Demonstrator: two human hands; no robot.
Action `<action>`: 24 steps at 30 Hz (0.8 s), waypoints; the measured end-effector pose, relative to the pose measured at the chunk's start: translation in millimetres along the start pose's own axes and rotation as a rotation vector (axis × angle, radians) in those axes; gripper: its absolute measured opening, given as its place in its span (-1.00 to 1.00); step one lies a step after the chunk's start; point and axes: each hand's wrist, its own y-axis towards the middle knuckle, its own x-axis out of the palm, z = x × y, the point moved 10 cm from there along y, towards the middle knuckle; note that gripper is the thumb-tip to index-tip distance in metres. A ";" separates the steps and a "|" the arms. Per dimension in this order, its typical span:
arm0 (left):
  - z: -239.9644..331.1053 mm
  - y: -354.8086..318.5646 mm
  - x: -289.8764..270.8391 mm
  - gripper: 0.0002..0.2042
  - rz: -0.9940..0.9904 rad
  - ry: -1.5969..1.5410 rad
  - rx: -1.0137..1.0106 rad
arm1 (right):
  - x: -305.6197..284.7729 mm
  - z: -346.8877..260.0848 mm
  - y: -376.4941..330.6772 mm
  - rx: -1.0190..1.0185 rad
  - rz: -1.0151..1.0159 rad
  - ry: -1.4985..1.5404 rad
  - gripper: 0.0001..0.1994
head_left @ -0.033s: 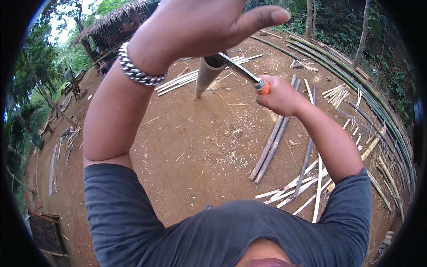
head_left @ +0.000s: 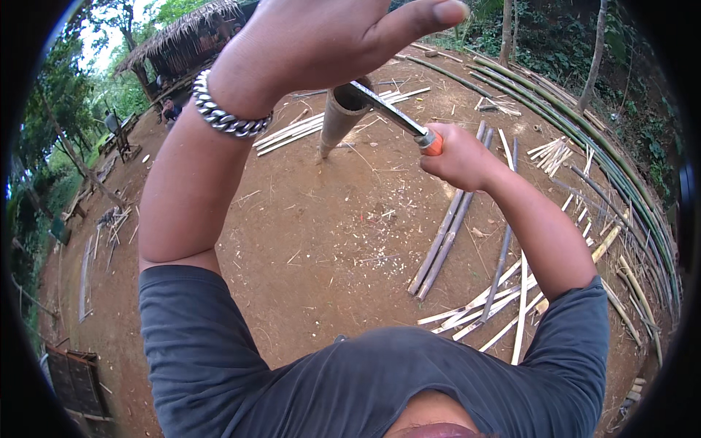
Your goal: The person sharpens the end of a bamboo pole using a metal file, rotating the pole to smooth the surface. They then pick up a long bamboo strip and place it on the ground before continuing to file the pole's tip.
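At the top edge my left hand (head_left: 321, 44) is raised above an upright bamboo pole (head_left: 339, 124). Its thumb is stretched out and holds nothing; the other fingers are cut off by the picture's edge. A chain bracelet (head_left: 223, 117) circles that wrist. My right hand (head_left: 460, 157) is closed around the orange handle of a machete (head_left: 391, 111). The blade points up and left, across the pole's hollow upper end, and its far part is hidden behind my left hand. Whether the blade touches the rim, I cannot tell.
Dark bamboo poles (head_left: 445, 241) and pale split strips (head_left: 522, 306) lie on the ground to the right. More strips (head_left: 292, 135) lie behind the upright pole. Long green poles (head_left: 569, 117) line the far right. A thatched hut (head_left: 182, 44) and a person (head_left: 171, 111) are far left.
My left hand has shifted slightly left, showing more of the pole's hollow end. The right hand and machete are almost unmoved.
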 end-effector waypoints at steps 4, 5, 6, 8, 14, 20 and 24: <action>-25.3 -36.9 67.4 -0.13 -0.171 -0.007 -0.032 | 12.0 -22.8 -9.9 -0.050 -0.053 -0.011 -0.78; -42.8 -30.1 66.1 -0.16 -0.189 -0.204 -0.122 | 14.5 -15.9 -10.2 -0.003 -0.090 0.042 -0.77; -41.9 -30.4 63.6 -0.19 -0.186 -0.411 -0.114 | 15.7 -8.2 -8.4 0.043 -0.126 0.096 -0.76; -35.0 -35.1 59.2 -0.16 -0.201 -0.394 0.015 | 12.6 -5.8 -7.5 0.009 -0.152 0.128 -0.76; -36.8 -78.6 72.0 -0.46 -0.620 0.217 0.178 | 27.5 6.3 -16.6 0.087 -0.274 0.177 -0.74; -38.7 -75.7 98.8 -0.78 -0.570 0.130 0.179 | -6.7 7.6 -11.2 -0.035 -0.011 -0.066 -0.79; -44.0 -57.7 110.1 -0.77 -0.498 0.164 0.138 | -31.7 23.0 2.6 -0.032 0.094 -0.134 -0.82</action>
